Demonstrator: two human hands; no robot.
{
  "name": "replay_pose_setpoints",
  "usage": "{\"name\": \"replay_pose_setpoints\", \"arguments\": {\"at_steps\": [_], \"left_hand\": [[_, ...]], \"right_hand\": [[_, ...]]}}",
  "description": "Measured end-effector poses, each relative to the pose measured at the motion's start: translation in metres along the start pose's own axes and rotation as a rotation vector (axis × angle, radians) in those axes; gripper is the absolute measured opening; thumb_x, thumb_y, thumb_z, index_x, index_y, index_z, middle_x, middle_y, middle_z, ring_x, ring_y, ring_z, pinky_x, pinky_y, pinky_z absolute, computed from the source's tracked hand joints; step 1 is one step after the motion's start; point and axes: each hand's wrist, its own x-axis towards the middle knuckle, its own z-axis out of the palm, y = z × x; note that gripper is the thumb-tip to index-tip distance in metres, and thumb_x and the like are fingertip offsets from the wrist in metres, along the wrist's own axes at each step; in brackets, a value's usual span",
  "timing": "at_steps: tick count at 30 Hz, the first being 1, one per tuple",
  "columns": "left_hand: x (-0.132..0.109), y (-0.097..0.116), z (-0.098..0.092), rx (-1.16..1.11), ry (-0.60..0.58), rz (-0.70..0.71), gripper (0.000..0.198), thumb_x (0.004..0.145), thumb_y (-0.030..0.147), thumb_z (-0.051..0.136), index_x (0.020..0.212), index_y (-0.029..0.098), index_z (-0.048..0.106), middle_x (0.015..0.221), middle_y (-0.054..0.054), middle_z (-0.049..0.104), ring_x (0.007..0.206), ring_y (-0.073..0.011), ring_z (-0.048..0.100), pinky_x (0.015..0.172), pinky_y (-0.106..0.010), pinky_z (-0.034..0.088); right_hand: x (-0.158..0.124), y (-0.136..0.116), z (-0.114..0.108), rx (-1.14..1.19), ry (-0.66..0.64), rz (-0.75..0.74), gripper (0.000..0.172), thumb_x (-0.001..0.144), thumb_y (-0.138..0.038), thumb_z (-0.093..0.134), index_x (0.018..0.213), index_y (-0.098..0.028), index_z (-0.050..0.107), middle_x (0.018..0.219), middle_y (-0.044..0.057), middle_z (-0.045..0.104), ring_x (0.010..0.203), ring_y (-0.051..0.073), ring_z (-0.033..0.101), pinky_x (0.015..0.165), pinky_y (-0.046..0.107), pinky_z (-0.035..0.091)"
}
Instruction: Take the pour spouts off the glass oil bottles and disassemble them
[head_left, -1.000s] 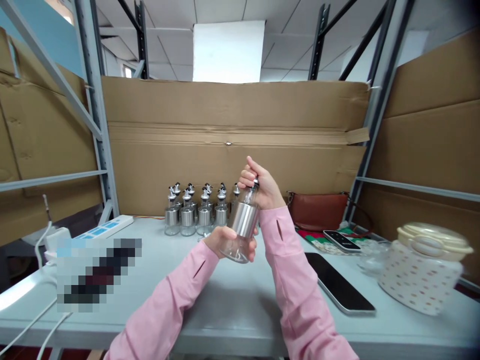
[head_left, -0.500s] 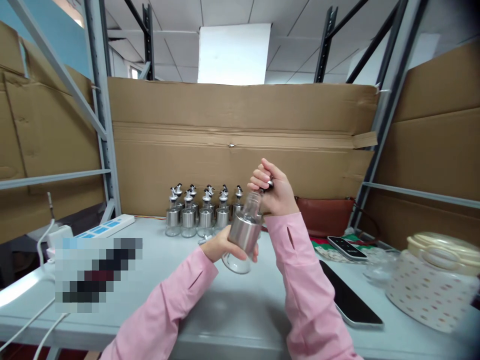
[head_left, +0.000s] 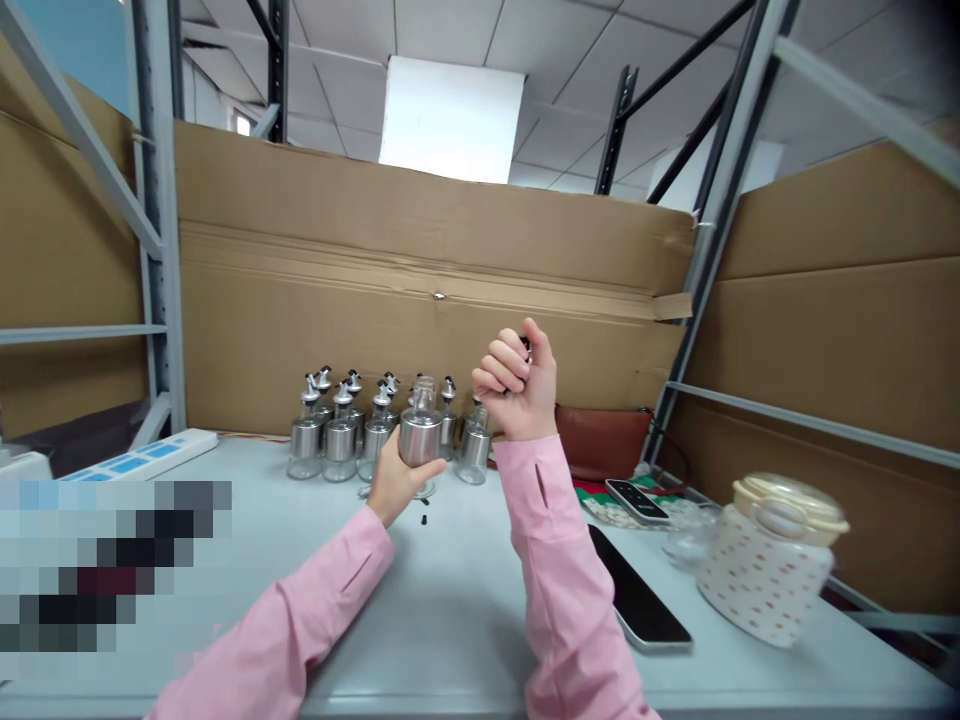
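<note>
My left hand (head_left: 401, 475) is wrapped round a glass oil bottle (head_left: 421, 436) with a brushed-steel sleeve, just in front of the bottle rows. The bottle stands upright, its glass neck bare of a spout; whether its base touches the table I cannot tell. Raised to the right, my right hand (head_left: 517, 385) is closed on a pour spout (head_left: 526, 345), of which only a dark bit shows between the fingers. Behind the left hand several matching oil bottles (head_left: 341, 440) with silver-and-black spouts stand in rows. Small black caps (head_left: 424, 519) lie on the table near the held bottle.
On the grey table (head_left: 450, 620) a black-screened phone (head_left: 637, 590) lies right of my right forearm. Beyond it are a dotted white jar (head_left: 765, 570), a small dark device (head_left: 636, 501) and a brown bag (head_left: 604, 442). A power strip (head_left: 146, 458) lies at left. Cardboard (head_left: 420, 240) walls the back.
The spout has come away from the bottle neck in my right hand. My left hand has carried the bottle left and back, toward the rows. The view has turned and tilted slightly.
</note>
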Motion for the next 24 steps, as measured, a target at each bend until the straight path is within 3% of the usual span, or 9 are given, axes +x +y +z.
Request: {"name": "replay_pose_setpoints", "arguments": {"at_steps": [4, 7, 11, 14, 20, 24], "left_hand": [[0.003, -0.016, -0.001, 0.077, 0.057, 0.012, 0.042, 0.05, 0.032, 0.074, 0.081, 0.015, 0.053, 0.072, 0.001, 0.055, 0.066, -0.0131, 0.049, 0.064, -0.025, 0.039], [0.001, -0.018, 0.001, 0.088, 0.041, -0.008, 0.044, 0.051, 0.034, 0.074, 0.084, 0.015, 0.052, 0.072, 0.001, 0.055, 0.068, -0.0141, 0.05, 0.066, -0.025, 0.039], [-0.002, -0.016, 0.006, 0.078, 0.017, -0.014, 0.051, 0.054, 0.039, 0.074, 0.093, 0.015, 0.051, 0.081, -0.001, 0.057, 0.075, -0.0158, 0.053, 0.069, -0.026, 0.041], [-0.002, -0.017, 0.009, 0.019, -0.013, -0.019, 0.057, 0.057, 0.04, 0.074, 0.101, 0.016, 0.048, 0.089, -0.003, 0.058, 0.082, -0.0171, 0.054, 0.074, -0.028, 0.042], [-0.002, -0.022, 0.01, -0.093, -0.074, -0.061, 0.054, 0.064, 0.039, 0.069, 0.106, 0.017, 0.043, 0.101, -0.006, 0.057, 0.094, -0.019, 0.054, 0.083, -0.03, 0.041], [-0.005, -0.021, 0.011, -0.124, -0.1, -0.018, 0.056, 0.068, 0.039, 0.066, 0.113, 0.019, 0.039, 0.114, -0.008, 0.053, 0.104, -0.0195, 0.051, 0.09, -0.031, 0.039]], "right_hand": [[0.0, 0.002, 0.0, -0.101, -0.018, -0.131, 0.056, 0.079, -0.065, 0.038, 0.049, -0.02, 0.025, 0.035, -0.008, 0.017, 0.031, 0.005, 0.016, 0.039, 0.02, 0.027], [-0.001, 0.003, -0.003, -0.265, -0.03, -0.1, 0.051, 0.077, -0.065, 0.04, 0.052, -0.021, 0.035, 0.035, -0.009, 0.018, 0.031, 0.005, 0.017, 0.038, 0.021, 0.026], [-0.002, 0.006, -0.011, -0.857, -0.141, 0.18, 0.031, 0.068, -0.05, 0.061, 0.072, -0.019, 0.054, 0.039, -0.01, 0.038, 0.035, 0.004, 0.028, 0.039, 0.02, 0.023], [0.001, 0.014, -0.019, -1.263, -0.209, 0.374, 0.029, 0.062, -0.042, 0.067, 0.07, -0.016, 0.056, 0.045, -0.007, 0.044, 0.04, 0.005, 0.035, 0.043, 0.02, 0.026], [0.009, 0.025, -0.018, -1.461, -0.107, 0.109, 0.031, 0.061, -0.044, 0.067, 0.072, -0.017, 0.056, 0.071, -0.001, 0.058, 0.063, 0.01, 0.047, 0.059, 0.023, 0.036], [0.009, 0.028, -0.017, -1.497, -0.144, 0.183, 0.032, 0.064, -0.047, 0.064, 0.073, -0.016, 0.061, 0.07, 0.0, 0.059, 0.063, 0.011, 0.048, 0.059, 0.024, 0.035]]}}
